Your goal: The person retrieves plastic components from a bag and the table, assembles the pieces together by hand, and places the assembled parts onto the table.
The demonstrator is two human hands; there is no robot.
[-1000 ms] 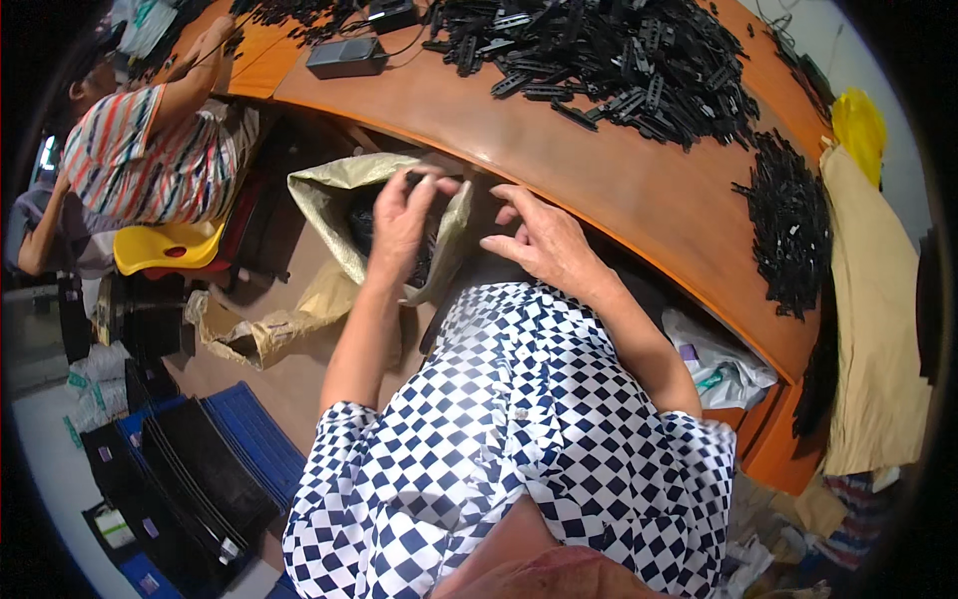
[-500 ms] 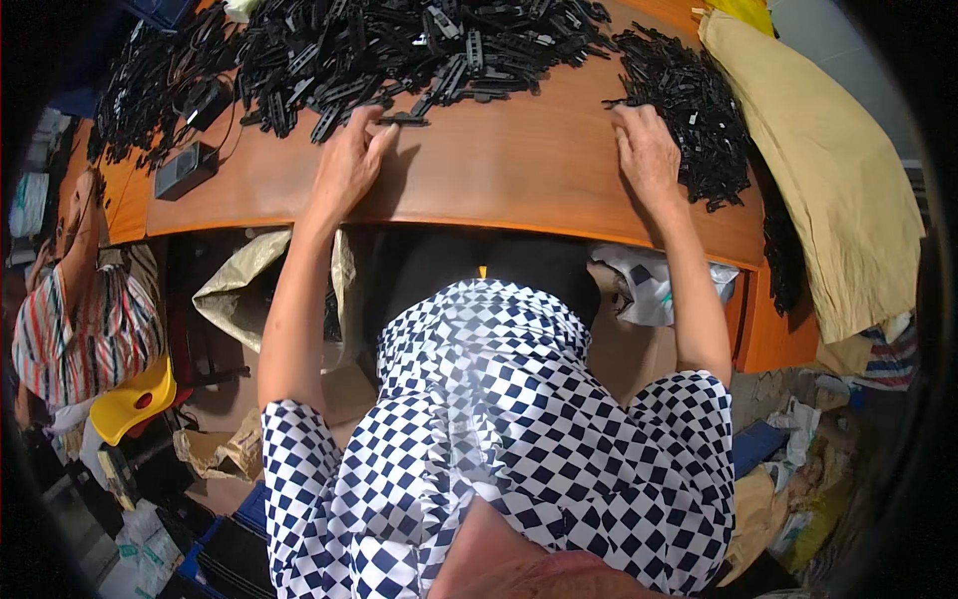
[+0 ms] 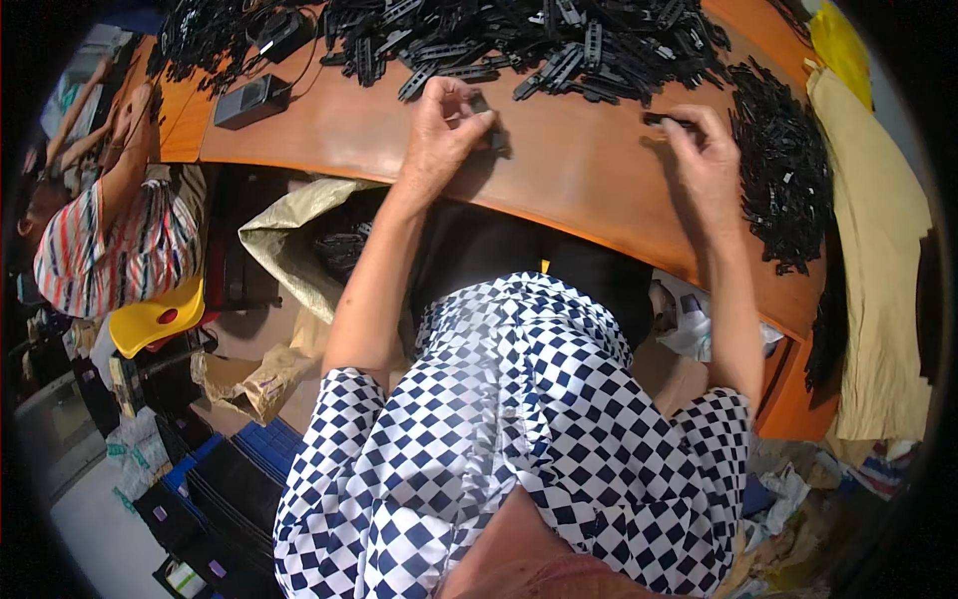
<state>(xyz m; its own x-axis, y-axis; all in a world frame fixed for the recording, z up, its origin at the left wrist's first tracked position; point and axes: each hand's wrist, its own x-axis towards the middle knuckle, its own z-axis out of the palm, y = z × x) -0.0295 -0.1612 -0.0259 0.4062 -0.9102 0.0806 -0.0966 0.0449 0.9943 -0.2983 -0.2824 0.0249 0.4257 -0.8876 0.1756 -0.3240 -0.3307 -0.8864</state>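
Black pieces point(image 3: 656, 119) are pinched by left hand point(image 3: 439, 135) and right hand point(image 3: 709, 155), apart; purple labels point(image 3: 160, 513) are illegible.

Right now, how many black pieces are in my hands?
2: one piece in your left hand, a second piece in your right hand; others may be hidden.

— Where is the main heap of parts point(image 3: 539, 50) placed?
— Along the far side of the table point(image 3: 574, 150); a second heap point(image 3: 783, 170) is set toward its right end.
— And the sack point(image 3: 297, 272)?
— Below the near edge, left; a box point(image 3: 251, 102) is set on the table, farther left.
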